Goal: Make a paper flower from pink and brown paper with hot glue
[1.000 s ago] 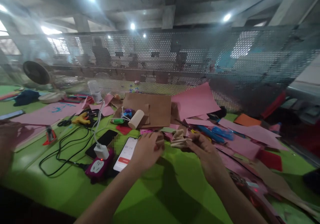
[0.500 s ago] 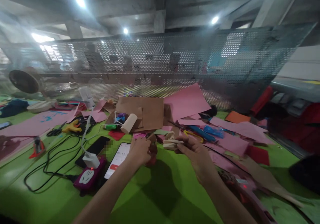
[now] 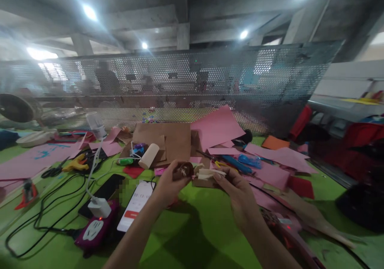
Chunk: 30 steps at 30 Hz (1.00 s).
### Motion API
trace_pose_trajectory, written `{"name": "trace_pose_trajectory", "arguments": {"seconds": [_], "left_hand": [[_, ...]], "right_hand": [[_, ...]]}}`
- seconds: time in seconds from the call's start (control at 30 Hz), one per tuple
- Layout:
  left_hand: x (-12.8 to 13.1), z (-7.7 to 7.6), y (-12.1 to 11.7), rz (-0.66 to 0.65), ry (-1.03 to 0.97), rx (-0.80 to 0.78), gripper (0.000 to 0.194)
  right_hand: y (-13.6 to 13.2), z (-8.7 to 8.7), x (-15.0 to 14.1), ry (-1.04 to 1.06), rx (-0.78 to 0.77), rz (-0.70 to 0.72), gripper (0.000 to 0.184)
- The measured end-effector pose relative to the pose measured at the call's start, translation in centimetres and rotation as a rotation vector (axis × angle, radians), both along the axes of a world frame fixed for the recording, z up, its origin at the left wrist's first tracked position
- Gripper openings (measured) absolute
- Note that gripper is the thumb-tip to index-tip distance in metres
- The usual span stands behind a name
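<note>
My left hand (image 3: 167, 185) is raised above the green table (image 3: 186, 237), its fingers closed round a small dark brown piece (image 3: 183, 169). My right hand (image 3: 237, 191) is right beside it, pinching a cream folded paper bundle (image 3: 208, 173). The brown piece and the cream bundle almost touch between the two hands. Just left of my left forearm a white phone (image 3: 135, 205) lies flat with its screen lit.
A purple power strip (image 3: 94, 229) with a white charger (image 3: 99, 207) and black cables sits at the left. A black phone (image 3: 102, 191), yellow scissors (image 3: 76, 164), a paper roll (image 3: 149, 155), brown card (image 3: 174, 139) and pink sheets (image 3: 217, 127) lie behind. A perforated metal screen (image 3: 192, 85) closes the far edge.
Both hands have lifted off the table and come closer to me. My left hand has picked up the dark brown piece and brought it to the cream bundle.
</note>
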<state>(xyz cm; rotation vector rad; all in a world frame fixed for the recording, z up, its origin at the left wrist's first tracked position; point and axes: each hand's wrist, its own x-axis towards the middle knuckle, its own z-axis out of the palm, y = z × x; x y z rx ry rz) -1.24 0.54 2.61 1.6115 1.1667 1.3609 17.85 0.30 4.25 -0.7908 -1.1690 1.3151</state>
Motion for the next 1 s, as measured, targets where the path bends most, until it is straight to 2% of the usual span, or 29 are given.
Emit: {"name": "trace_pose_trajectory", "arguments": {"seconds": [0.07, 0.13, 0.27, 0.37, 0.6, 0.7, 0.83, 1.0], "left_hand": [[0.8, -0.2, -0.7, -0.045, -0.135, -0.023, 0.023], [1.3, -0.4, -1.5, -0.029, -0.143, -0.065, 0.02], [1.4, -1.0, -2.4, -0.035, -0.118, -0.184, 0.034], [1.3, -1.6, -2.6, -0.065, -0.124, -0.18, 0.039], [1.8, -2.3, -2.7, -0.175, -0.144, -0.132, 0.029], [1.9, -2.5, -2.7, -0.192, -0.155, -0.135, 0.024], [1.9, -2.2, -2.9, -0.2, -0.19, -0.152, 0.029], [1.9, -1.5, -3.3, -0.227, -0.206, -0.164, 0.037]], "right_hand": [[-0.2, 0.0, 0.0, 0.008, -0.003, -0.003, 0.025], [-0.2, 0.0, 0.0, 0.012, 0.005, -0.011, 0.025], [-0.1, -0.3, 0.0, -0.049, 0.053, -0.043, 0.026], [-0.1, -0.6, -0.2, -0.094, 0.086, -0.042, 0.024], [-0.8, -1.0, -1.1, -0.263, 0.14, 0.001, 0.023], [-1.0, -0.8, -1.1, -0.428, 0.246, -0.014, 0.015], [-1.0, -0.8, -0.7, -0.611, 0.482, -0.146, 0.002], [-0.9, -1.0, -0.5, -0.744, 0.596, -0.201, 0.01]]}}
